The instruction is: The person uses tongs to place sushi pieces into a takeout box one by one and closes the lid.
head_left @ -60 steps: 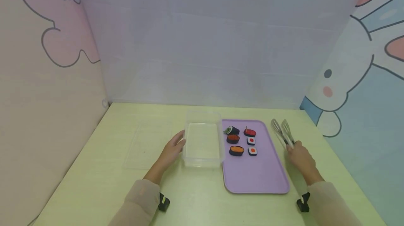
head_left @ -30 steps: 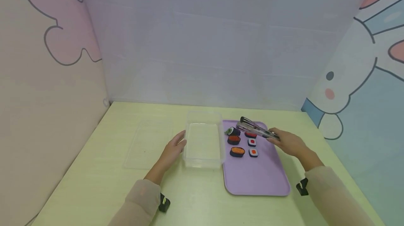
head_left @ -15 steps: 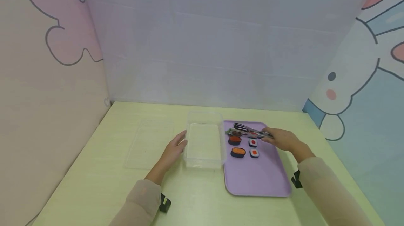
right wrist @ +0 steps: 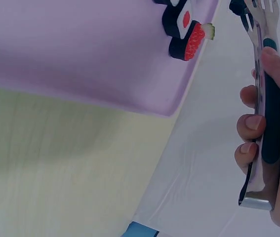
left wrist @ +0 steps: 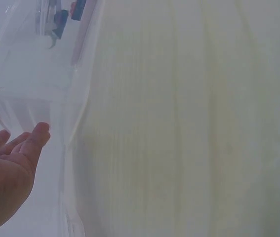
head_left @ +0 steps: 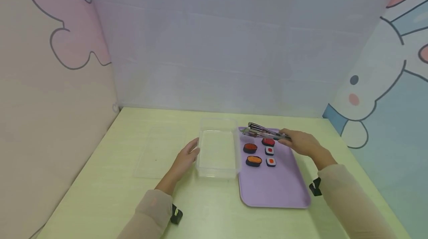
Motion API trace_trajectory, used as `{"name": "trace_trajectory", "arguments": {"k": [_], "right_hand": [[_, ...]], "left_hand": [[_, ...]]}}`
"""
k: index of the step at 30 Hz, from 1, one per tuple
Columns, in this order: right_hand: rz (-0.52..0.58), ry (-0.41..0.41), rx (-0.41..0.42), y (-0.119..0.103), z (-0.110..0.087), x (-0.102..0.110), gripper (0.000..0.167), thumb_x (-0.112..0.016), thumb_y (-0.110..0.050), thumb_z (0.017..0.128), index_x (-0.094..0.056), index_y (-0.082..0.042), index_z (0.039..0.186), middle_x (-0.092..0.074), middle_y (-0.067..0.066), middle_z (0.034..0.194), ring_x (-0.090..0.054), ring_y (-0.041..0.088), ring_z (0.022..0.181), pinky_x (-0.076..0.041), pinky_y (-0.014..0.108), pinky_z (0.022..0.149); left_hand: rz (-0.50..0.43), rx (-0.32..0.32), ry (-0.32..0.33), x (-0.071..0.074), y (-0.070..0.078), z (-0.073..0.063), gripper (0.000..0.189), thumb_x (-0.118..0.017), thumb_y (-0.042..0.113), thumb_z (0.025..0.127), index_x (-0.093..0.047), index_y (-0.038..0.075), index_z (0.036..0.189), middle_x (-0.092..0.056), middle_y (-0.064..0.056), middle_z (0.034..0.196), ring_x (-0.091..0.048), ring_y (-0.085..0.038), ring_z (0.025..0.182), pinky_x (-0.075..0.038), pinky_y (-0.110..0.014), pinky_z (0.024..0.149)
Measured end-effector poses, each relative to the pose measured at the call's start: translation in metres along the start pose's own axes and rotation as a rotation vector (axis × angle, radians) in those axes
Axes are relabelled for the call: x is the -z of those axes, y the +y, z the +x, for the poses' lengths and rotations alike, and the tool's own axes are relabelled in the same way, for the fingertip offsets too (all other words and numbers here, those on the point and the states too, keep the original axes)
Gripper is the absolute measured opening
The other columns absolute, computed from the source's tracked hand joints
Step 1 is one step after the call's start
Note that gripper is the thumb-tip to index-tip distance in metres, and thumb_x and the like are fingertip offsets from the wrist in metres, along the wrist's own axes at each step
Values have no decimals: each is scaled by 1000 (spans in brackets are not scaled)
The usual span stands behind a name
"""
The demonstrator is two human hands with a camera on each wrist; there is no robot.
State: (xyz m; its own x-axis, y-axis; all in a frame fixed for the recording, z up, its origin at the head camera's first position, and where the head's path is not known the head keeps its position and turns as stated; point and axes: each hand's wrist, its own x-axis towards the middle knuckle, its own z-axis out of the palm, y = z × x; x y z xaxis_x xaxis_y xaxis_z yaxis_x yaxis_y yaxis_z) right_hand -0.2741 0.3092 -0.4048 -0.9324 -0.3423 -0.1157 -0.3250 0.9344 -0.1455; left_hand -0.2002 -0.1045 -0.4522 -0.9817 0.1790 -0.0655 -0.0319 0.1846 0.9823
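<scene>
My right hand grips metal tongs with dark handle pads, held over the far part of the purple tray. At their tips a dark sushi roll shows in the right wrist view; the tongs mostly hide it in the head view. Below lie a red-topped sushi, an orange-topped one, a bright red one and two small square rolls. My left hand rests with extended fingers against the left wall of a clear plastic box.
A flat transparent lid lies on the pale yellow table, left of the box. The box stands right beside the tray's left edge. Walls with cartoon drawings enclose the table at the back and sides.
My right hand has brought the tongs from right of the tray leftward over it, lowered them onto the green-tipped roll, then lifted slightly with it. My left hand stays at the box.
</scene>
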Motion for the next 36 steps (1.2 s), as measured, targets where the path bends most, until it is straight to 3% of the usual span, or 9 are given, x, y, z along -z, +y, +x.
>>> {"name": "trace_trajectory", "arguments": {"k": [6,16,25,36], "right_hand": [[11,53,37,-4,-3,11,56,-53,-49,98,-53,-7,135,-64,18,114,-62,33,93,-50,57,78],[41,61,114,-43,10,23,51,-56,-43,98,-53,-8,135,-65,16,115,-62,34,97,-50,57,81],[-3,9,163,-82,37,21,42,-56,-41,99,-56,-14,131,-66,4,102,-56,20,77,-50,43,68],[-89,-45,210,-105,63,10,40,-55,-40,99,-56,-17,132,-65,4,114,-60,22,90,-52,48,76]], "left_hand": [[-22,-12,25,-2,-30,16,52,-45,22,105,-31,9,152,-32,-14,154,-38,-36,135,-38,-48,106],[-15,-5,35,-2,-30,16,51,-44,21,105,-32,9,152,-32,-14,154,-38,-36,135,-39,-48,105],[-18,23,36,-1,-29,19,52,-44,18,104,-29,1,152,-30,-20,154,-35,-40,136,-37,-52,105],[-5,23,77,-5,-30,19,50,-47,20,104,-35,9,151,-36,-15,152,-40,-36,134,-40,-48,104]]}}
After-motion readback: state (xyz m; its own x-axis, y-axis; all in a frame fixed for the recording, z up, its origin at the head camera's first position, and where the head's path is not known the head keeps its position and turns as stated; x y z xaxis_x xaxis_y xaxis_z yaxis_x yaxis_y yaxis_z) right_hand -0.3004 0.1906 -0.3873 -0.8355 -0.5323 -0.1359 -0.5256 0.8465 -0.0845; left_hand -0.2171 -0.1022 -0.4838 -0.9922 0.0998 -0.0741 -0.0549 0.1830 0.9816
